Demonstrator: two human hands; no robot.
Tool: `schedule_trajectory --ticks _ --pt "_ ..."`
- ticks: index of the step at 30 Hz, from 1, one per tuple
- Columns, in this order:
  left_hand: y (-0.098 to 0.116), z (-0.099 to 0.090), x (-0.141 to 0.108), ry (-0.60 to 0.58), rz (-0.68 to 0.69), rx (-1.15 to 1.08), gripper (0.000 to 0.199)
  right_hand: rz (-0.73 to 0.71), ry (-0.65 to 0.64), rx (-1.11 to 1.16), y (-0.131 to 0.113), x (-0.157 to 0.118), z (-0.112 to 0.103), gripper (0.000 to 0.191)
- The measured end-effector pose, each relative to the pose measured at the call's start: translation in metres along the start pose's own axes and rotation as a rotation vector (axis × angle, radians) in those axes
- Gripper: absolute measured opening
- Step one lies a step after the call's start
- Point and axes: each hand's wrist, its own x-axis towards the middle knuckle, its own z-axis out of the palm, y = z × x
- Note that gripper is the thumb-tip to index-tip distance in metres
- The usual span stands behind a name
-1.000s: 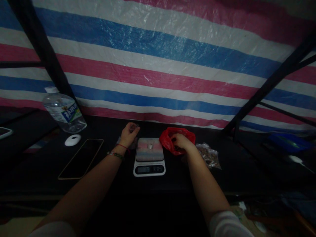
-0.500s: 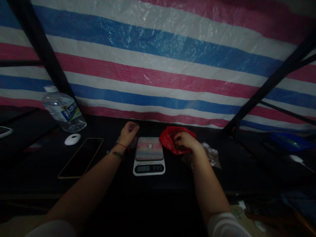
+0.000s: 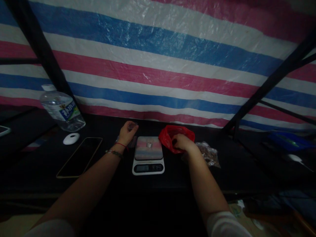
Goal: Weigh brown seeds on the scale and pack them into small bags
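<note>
My left hand [image 3: 127, 132] is closed around a small clear round plastic piece [image 3: 132, 125], just beyond the back left corner of a white digital kitchen scale [image 3: 148, 168]. On the scale's plate sits a small, shiny, ring-like object [image 3: 149, 144]. My right hand [image 3: 184, 143] reaches into an open red plastic bag [image 3: 168, 136] to the right of the scale. Its fingers are bent together inside the bag, and their tips are hidden. Partly behind my right forearm lies a clear plastic bag [image 3: 211, 156] with brownish contents.
At left stand a large clear bottle [image 3: 65, 110], a white oval device [image 3: 71, 138] and a dark phone [image 3: 80, 158]. A blue tray-like object [image 3: 287, 140] and a white cable [image 3: 297, 159] lie far right. Striped sheeting [image 3: 158, 79] and black frame posts [image 3: 264, 85] rise behind the table.
My right hand has shifted slightly left and deeper into the red bag, covering the dark contents seen before. My left hand stays by the scale with the clear piece.
</note>
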Motion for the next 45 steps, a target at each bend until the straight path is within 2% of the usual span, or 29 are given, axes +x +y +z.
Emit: schedule_trajectory --ticks 5,14,21,26,28,31,35,41,45 --pt "0.002 -0.001 -0.001 0.000 0.013 0.005 0.033 0.007 0.012 -0.030 -0.002 0.002 0.003 0.040" --pt "-0.004 -0.001 0.001 -0.007 0.018 0.013 0.033 0.022 0.031 0.006 -0.001 0.000 -0.002 0.026" --pt "-0.006 -0.001 -0.001 -0.045 0.050 0.026 0.034 0.039 0.046 0.050 0.005 0.002 -0.003 0.023" --pt "0.008 -0.002 -0.010 -0.082 0.069 0.073 0.034 -0.039 -0.025 0.069 0.009 -0.002 -0.001 0.026" --pt "0.019 -0.005 -0.015 -0.108 0.093 0.096 0.033 -0.057 0.007 0.065 0.009 -0.005 0.004 0.031" --pt "0.036 -0.014 -0.025 -0.138 0.113 0.124 0.031 -0.058 0.097 -0.011 0.007 -0.009 0.013 0.044" --pt "0.048 -0.034 -0.052 -0.147 0.085 0.137 0.032 -0.028 0.116 -0.077 0.001 -0.011 0.018 0.041" --pt "0.050 -0.058 -0.102 -0.174 -0.063 0.106 0.038 -0.014 0.119 -0.094 -0.004 -0.010 0.012 0.030" --pt "0.047 -0.065 -0.119 -0.225 -0.098 0.082 0.038 -0.029 0.133 -0.104 -0.006 -0.011 0.007 0.025"
